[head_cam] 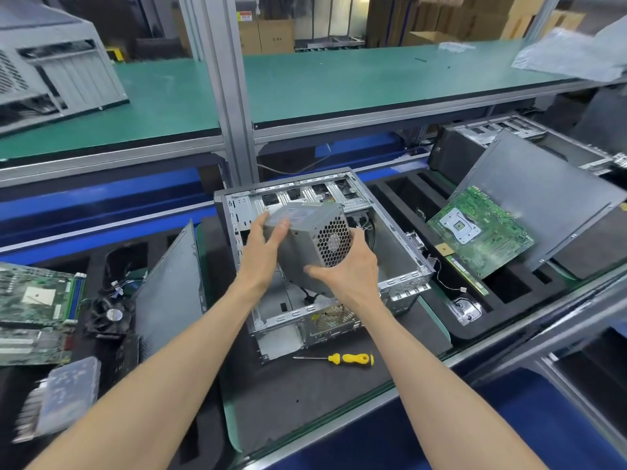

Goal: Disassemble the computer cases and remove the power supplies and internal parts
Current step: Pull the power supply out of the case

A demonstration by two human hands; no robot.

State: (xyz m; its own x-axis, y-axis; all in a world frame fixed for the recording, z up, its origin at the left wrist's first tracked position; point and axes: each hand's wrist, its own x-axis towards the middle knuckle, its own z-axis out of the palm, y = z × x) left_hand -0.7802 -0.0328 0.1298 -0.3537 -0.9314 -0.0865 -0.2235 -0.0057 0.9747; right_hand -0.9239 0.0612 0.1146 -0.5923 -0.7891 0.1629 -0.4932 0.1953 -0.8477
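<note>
power supply held between left hand and right hand.

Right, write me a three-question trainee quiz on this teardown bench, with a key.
1. True or false: the power supply is still seated inside the open computer case.
2. Which tool lies on the mat in front of the case? A) pliers B) yellow-handled screwdriver C) hammer
3. Fill in: the green motherboard to the right leans against a grey ____.

Key
1. False: the left hand and right hand hold it lifted above the case.
2. B
3. side panel
</note>
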